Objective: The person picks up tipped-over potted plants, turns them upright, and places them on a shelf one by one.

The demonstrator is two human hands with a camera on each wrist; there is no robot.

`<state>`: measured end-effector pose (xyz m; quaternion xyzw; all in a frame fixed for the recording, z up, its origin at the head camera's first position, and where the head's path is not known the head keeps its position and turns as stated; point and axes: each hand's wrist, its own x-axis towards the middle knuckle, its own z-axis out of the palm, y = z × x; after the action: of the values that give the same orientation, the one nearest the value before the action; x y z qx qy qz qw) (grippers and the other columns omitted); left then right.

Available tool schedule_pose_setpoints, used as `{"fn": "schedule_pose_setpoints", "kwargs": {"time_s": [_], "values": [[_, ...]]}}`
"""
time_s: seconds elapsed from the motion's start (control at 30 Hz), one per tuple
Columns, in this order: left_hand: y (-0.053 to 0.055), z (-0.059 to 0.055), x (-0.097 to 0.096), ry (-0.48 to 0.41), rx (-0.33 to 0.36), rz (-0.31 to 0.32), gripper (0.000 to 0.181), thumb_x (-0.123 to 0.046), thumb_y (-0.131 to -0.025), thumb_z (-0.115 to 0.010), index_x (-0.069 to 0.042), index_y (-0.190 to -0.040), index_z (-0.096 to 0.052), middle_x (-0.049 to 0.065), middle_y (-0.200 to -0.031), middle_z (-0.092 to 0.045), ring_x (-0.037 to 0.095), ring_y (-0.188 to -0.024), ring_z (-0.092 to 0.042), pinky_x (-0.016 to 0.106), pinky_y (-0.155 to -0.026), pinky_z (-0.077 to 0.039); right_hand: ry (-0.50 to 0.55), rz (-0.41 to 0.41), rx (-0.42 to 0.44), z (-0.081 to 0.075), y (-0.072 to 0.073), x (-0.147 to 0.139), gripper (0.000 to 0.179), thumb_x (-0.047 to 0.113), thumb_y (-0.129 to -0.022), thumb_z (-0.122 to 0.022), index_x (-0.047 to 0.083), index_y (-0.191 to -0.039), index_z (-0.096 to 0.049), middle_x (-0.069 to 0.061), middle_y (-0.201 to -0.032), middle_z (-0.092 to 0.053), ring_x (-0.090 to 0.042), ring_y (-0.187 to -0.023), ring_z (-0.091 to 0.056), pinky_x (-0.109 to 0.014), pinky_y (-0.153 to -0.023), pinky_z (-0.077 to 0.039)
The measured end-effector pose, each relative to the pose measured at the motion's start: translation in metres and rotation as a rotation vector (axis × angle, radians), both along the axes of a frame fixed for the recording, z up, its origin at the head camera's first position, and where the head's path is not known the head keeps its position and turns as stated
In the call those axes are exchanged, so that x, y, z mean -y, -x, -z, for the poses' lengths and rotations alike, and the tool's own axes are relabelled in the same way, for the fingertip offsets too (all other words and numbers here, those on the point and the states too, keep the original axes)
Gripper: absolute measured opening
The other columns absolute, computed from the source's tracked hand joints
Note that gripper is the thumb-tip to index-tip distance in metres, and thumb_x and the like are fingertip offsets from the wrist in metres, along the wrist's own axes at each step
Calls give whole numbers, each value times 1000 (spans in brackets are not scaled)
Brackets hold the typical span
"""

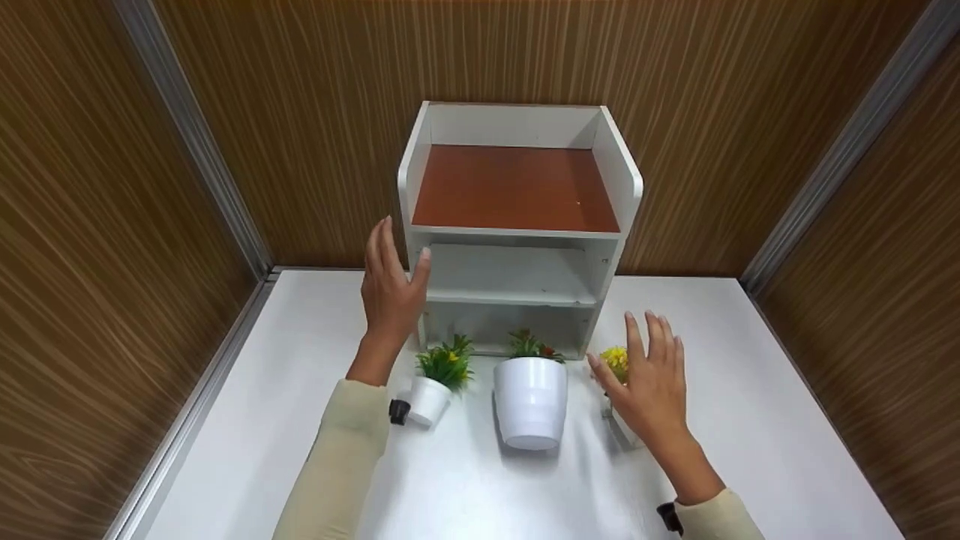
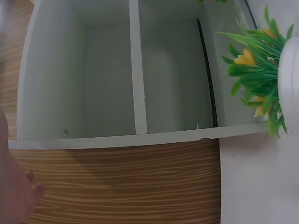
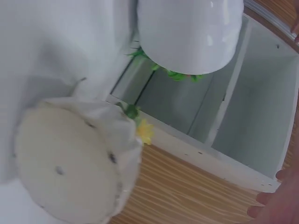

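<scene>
**Pale sleeves (image 1: 341, 457) nearest me, three potted plants lying beyond**

On my head feed the two sleeves come up from the bottom edge, each with a small black device at the wrist: one by the left (image 1: 399, 412), one by the right (image 1: 670, 517). Beneath them spreads a smooth white table (image 1: 247, 427), glossy in the middle. Wood-grain panels wall it on three sides: left panel (image 1: 97, 225), right panel (image 1: 862, 262) and, farthest off, back panel (image 1: 322, 112), with grey metal strips along the corners.

I count three potted plants in a row, all lying on their sides with their foliage towards the shelf. The middle pot (image 1: 531, 401) is the largest, white and shiny, with reddish blooms. The left pot (image 1: 430, 400) is small and white, with yellow flowers. The right pot (image 3: 67, 163) turns its round cream base to my right wrist view; its flowers are yellow too. Behind them stands one white shelf unit (image 1: 510, 300), with two compartments under a red-brown top (image 1: 517, 187).

The right hand (image 1: 652, 390) is raised above the right pot, partly covering it, its fingers wide and slightly bent. Farther in, the left hand (image 1: 394, 304) hangs beside the shelf unit's left side, fingers nearly straight, thumb wide apart; I can't tell whether that thumb touches the wall.
</scene>
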<state>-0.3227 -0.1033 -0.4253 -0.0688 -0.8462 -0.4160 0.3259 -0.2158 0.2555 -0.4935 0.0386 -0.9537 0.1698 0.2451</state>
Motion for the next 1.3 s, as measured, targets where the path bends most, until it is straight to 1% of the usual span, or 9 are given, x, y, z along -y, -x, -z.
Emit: {"fn": "schedule_pose_setpoints", "kwargs": {"time_s": [0.1, 0.27, 0.47, 0.57, 0.67, 0.9, 1.07, 1.17, 1.3], "values": [[11, -7, -4, -70, -33, 3, 70, -48, -103, -50, -12, -159, -27, 10, -161, -30, 27, -142, -42, 49, -107, -47, 26, 20, 34, 11, -7, -6, 84, 55, -94, -62, 14, -159, -27, -20, -163, -20, -41, -151, -15, -58, -124, -9], [27, -19, -9, -191, -62, 50, 68, -47, -102, -53, -13, -157, -32, 9, -158, -35, 23, -144, -41, 47, -116, -39, 47, 43, 66, 28, -17, -15, 85, 52, -93, -66, 12, -158, -30, -22, -161, -22, -42, -150, -18, -61, -121, -16], [40, -25, -13, -276, -105, 75, 68, -48, -101, -56, -15, -156, -34, 5, -153, -40, 18, -137, -46, 41, -114, -43, 76, 73, 130, 43, -25, -23, 87, 54, -93, -66, 12, -159, -27, -23, -161, -21, -44, -149, -19, -64, -119, -19], [44, -27, -16, -288, -109, 76, 67, -48, -101, -56, -15, -155, -35, 4, -151, -44, 16, -135, -48, 40, -113, -44, 100, 87, 151, 50, -27, -28, 89, 55, -92, -66, 10, -158, -28, -25, -161, -22, -46, -148, -20, -65, -117, -20], [46, -28, -18, -305, -93, 85, 65, -48, -101, -55, -16, -155, -36, 2, -150, -45, 14, -135, -48, 39, -114, -43, 118, 91, 143, 58, -29, -35, 89, 54, -91, -68, 7, -157, -31, -27, -159, -25, -48, -146, -23, -65, -116, -22], [50, -26, -20, -380, -75, 132, 62, -44, -103, -53, -15, -155, -35, 2, -148, -47, 12, -135, -48, 34, -113, -44, 146, 96, 145, 77, -32, -45, 93, 50, -89, -72, 2, -156, -30, -31, -155, -27, -48, -143, -27, -64, -112, -29], [54, -24, -18, -421, -113, 136, 55, -40, -104, -54, -18, -153, -40, 2, -145, -52, 12, -130, -52, 34, -110, -47, 198, 118, 210, 86, -32, -47, 97, 50, -89, -74, 3, -158, -25, -30, -156, -26, -48, -144, -26, -67, -106, -36], [55, -21, -17, -457, -155, 147, 51, -34, -104, -56, -17, -150, -44, 3, -143, -55, 14, -129, -55, 36, -109, -48, 229, 130, 265, 87, -32, -47, 98, 51, -90, -72, 4, -159, -21, -30, -157, -23, -49, -145, -24, -68, -104, -37], [56, -16, -17, -499, -213, 145, 48, -27, -103, -59, -13, -148, -48, 4, -141, -58, 16, -126, -57, 36, -108, -49, 262, 136, 295, 88, -32, -48, 98, 53, -91, -70, 6, -160, -19, -29, -158, -23, -48, -145, -25, -69, -101, -39]]}}
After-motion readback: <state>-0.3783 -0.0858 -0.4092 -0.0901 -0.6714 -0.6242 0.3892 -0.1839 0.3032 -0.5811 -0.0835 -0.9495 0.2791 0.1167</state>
